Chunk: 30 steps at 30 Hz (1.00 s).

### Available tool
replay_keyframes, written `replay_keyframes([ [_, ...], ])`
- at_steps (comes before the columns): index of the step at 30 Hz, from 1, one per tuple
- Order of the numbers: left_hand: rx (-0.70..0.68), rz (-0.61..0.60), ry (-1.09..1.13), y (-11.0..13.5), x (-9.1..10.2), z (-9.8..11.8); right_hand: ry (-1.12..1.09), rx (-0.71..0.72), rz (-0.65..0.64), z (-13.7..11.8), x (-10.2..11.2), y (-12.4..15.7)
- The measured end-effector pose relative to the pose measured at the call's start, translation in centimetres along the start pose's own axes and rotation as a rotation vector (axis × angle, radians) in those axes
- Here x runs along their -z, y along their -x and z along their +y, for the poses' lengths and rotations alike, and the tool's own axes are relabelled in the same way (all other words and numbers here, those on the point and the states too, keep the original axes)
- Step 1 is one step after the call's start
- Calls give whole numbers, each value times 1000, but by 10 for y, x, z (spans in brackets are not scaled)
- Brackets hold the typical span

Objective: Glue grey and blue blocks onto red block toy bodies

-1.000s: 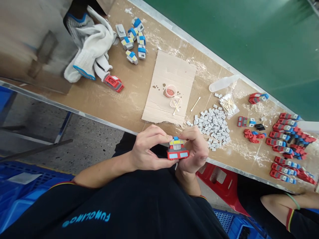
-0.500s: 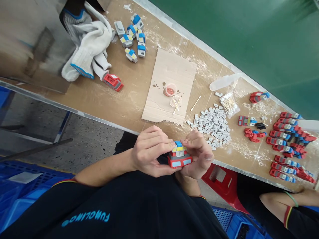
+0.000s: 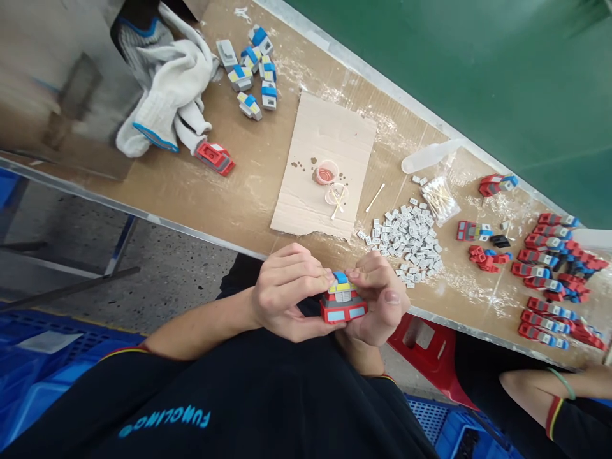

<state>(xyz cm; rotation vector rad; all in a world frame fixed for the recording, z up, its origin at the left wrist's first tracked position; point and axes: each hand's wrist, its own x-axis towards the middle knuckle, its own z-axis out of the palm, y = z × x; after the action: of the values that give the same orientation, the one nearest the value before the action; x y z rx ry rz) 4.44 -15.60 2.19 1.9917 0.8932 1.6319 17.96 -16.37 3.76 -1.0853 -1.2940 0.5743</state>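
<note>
Both my hands hold a small red toy truck cab (image 3: 342,301) with blue windows, a grey and yellow middle and a blue top, just in front of the table edge. My left hand (image 3: 284,293) wraps round its left side, fingertips pressed on the top. My right hand (image 3: 380,299) cups its right side, thumb and fingers pinched at the blue top. A heap of small grey pieces (image 3: 406,239) lies on the table just beyond my right hand.
A cardboard sheet (image 3: 325,159) carries two small cups and cotton swabs. White gloves (image 3: 162,89), a red cab (image 3: 215,157) and blue-yellow parts (image 3: 251,70) lie far left. Rows of red-blue toys (image 3: 554,274) sit right. Another person's arm (image 3: 549,389) shows lower right.
My hands tilted the toy cab slightly and shifted their fingertips on its blue top. The view moved a little; nothing on the table moved.
</note>
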Motion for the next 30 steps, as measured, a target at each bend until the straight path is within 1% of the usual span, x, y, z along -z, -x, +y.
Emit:
replay_keyframes([
  [6,-3,12,-3,1,-1,-2,-79,-21,-1,3,1,2],
  [11,-6,10,8,3,-2,-5,-89,-19,-11,4,1,3],
  [13,7,8,35,4,-2,-7,-76,-38,-16,4,1,3],
  [15,49,15,73,6,0,-10,-51,-50,-47,6,2,0],
  [17,167,28,161,6,4,-13,-20,-38,-137,9,5,-3],
  [18,266,34,245,6,6,-14,-4,-28,-201,11,8,-5],
  [21,667,54,642,5,11,-13,43,29,-394,16,13,-10],
  [23,921,78,908,5,10,-10,102,82,-468,17,14,-12],
  [24,1016,90,1011,5,9,-8,136,104,-485,17,14,-13],
  [26,1143,115,1153,7,5,-4,185,130,-500,17,13,-13],
  [30,1237,150,1324,11,-3,0,180,154,-507,16,11,-14],
])
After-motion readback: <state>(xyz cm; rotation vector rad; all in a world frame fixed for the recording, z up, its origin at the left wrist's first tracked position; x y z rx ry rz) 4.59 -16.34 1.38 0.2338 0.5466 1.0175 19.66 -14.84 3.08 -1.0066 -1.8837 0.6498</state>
